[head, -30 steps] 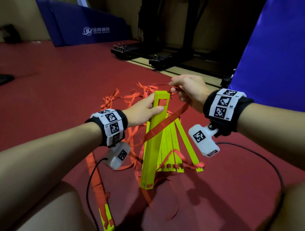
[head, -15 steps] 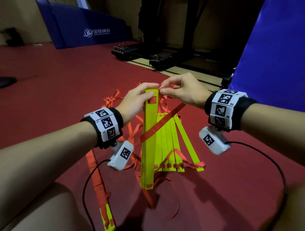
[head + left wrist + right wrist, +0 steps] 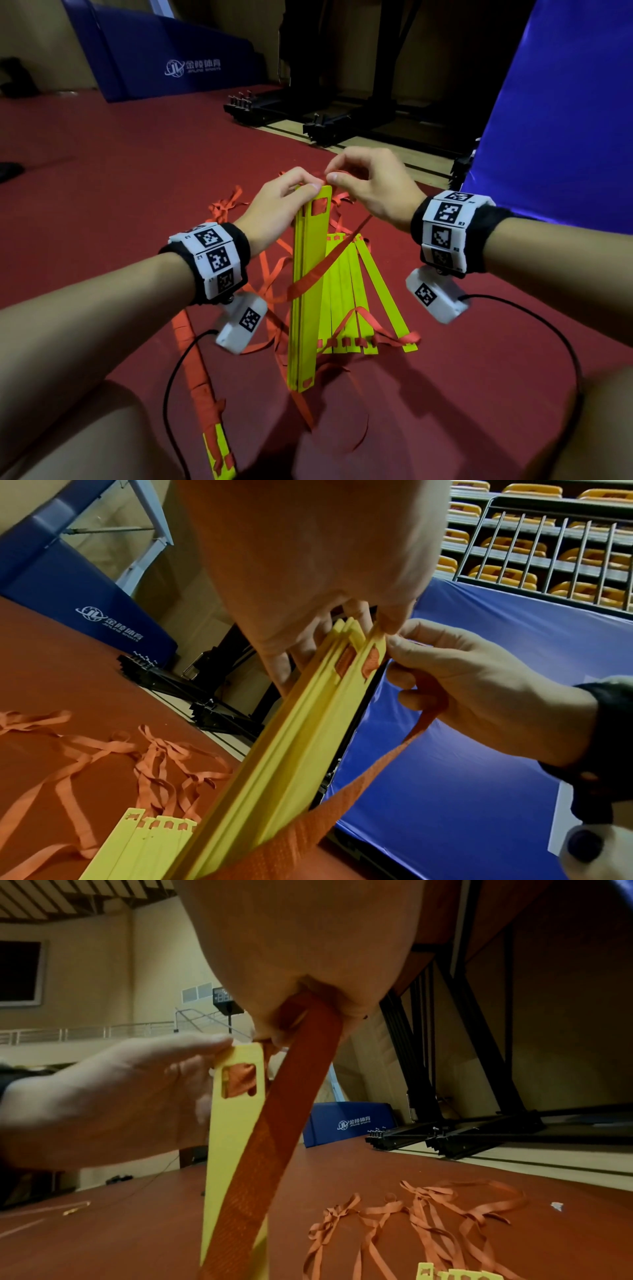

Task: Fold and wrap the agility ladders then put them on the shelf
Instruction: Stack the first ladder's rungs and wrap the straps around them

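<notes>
A stack of yellow ladder rungs [image 3: 306, 291] stands on end on the red floor. My left hand [image 3: 284, 202] grips its top end [image 3: 356, 639], fingers behind and thumb in front. My right hand [image 3: 366, 185] pinches the orange strap [image 3: 284, 1123] right at the top of the stack, and the strap runs down slantwise across the rungs [image 3: 318, 270]. More yellow rungs [image 3: 356, 294] lie fanned flat on the floor behind the stack, with tangled orange strap [image 3: 226, 209] around them.
Another wrapped ladder bundle [image 3: 202, 387] lies on the floor near my left knee. Black cables [image 3: 548, 329] trail from both wrist cameras. A black equipment frame [image 3: 325, 116] stands ahead, a blue pad [image 3: 561, 113] at the right, a blue mat [image 3: 164, 58] far left.
My left hand slid up from the side of the stack to its top end. My right hand came in from the right with the strap and now meets the left hand there.
</notes>
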The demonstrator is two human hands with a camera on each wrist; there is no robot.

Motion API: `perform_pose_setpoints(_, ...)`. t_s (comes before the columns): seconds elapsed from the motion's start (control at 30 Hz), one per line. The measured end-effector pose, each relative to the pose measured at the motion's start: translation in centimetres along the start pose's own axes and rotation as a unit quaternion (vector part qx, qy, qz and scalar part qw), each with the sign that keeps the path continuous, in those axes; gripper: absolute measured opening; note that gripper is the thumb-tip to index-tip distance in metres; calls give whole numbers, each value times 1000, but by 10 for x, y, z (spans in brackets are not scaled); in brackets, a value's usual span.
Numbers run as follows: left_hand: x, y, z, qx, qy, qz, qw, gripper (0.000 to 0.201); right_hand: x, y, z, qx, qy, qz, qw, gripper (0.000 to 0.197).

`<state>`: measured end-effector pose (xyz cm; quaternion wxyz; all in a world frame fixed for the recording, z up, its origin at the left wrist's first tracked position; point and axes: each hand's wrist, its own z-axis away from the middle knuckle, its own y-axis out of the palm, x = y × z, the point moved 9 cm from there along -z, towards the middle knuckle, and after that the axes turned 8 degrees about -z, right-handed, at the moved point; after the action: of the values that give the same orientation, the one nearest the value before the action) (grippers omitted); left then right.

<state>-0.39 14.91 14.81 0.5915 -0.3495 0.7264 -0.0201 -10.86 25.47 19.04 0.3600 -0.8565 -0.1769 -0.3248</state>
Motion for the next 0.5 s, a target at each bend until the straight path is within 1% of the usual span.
perform_pose_setpoints(0.17,0,4,0,33,-8,26,999,14,13,-3,2,-10,-40,23,999,9)
perform_pose_setpoints(0.3,-2,6,1,35,14,10,999,15,16,-2,2,-8,-35,15,999,12)
perform_pose_setpoints(0.4,0,4,2,24,28,-9,999,21,17,4,1,11,-3,-6,1000,10)
perform_pose_setpoints(0.47,1,1,4,11,32,-20,999,19,16,10,1,32,38,-28,998,7)
perform_pose_setpoints(0.5,2,-2,5,-4,32,-25,999,18,16,12,2,32,53,-37,997,7)
